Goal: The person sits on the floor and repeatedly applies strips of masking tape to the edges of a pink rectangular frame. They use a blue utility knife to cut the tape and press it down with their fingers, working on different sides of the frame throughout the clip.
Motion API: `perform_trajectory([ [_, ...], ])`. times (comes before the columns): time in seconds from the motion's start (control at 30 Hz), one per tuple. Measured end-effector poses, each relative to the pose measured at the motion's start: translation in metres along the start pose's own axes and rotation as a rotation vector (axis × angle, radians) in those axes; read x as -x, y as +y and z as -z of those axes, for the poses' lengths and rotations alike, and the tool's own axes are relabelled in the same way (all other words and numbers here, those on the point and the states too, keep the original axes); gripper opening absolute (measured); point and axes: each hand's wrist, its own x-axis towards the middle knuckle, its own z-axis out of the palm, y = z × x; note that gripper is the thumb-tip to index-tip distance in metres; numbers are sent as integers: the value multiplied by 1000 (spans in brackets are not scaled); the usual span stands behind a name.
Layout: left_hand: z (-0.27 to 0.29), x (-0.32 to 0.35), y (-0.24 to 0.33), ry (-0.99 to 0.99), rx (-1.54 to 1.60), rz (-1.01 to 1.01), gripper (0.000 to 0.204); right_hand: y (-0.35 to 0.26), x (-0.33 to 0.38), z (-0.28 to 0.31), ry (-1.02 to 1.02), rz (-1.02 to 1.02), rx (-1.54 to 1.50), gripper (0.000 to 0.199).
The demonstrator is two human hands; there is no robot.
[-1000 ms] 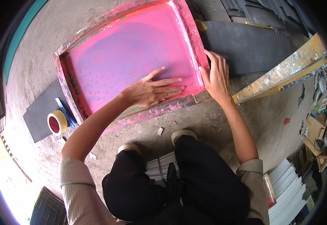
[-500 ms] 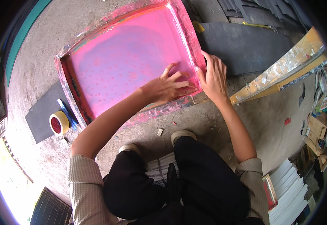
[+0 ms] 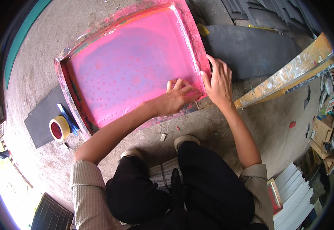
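A screen printing frame (image 3: pixel 197 32) lies on the ground before me, its rim caked with pink and dark paint. Its stretched mesh (image 3: pixel 109 73) is pink around a mauve area dotted with small pink marks. At the near right corner, my left hand (image 3: pixel 177 97) bends over the near rim with its fingers curled in; whatever they hold, if anything, is hidden. My right hand (image 3: pixel 219 82) grips the right rim close to that corner, thumb on the inner side and fingers over the outer side.
Left of the frame, a roll of cream tape (image 3: pixel 59 128) and a blue cutter knife (image 3: pixel 68 119) lie by a dark sheet (image 3: pixel 40 122). A black board (image 3: pixel 251 50) extends to the right, near a paint-stained wooden beam (image 3: pixel 289 74). White sheets (image 3: pixel 295 195) are stacked at lower right.
My left hand has drawn slightly nearer to me and toward the corner, its spread fingers now curled. The right hand keeps its place on the rim.
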Motion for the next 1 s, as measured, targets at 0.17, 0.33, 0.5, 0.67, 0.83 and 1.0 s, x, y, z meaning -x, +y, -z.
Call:
perform_trajectory([
  [0.17, -13, 6, -4, 166, 78, -17, 48, -2, -2, -2, 20, 13, 11, 50],
  [0.33, 7, 14, -35, 131, -210, -243, 49, 3, 1, -2, 16, 7, 29, 49],
  [0.5, 21, 4, -38, -38, -416, -309, 62, 0, -2, -2, 16, 7, 24, 49],
  [0.67, 11, 3, -30, -46, -455, -280, 57, -1, -3, -2, 18, 3, 20, 49],
  [0.83, 16, 22, -36, -25, -387, -351, 45, 7, 1, -4, 32, 26, -9, 47],
  [1.0, 3, 32, -27, 8, 179, -121, 41, 2, 0, -3, 20, 16, 4, 47],
])
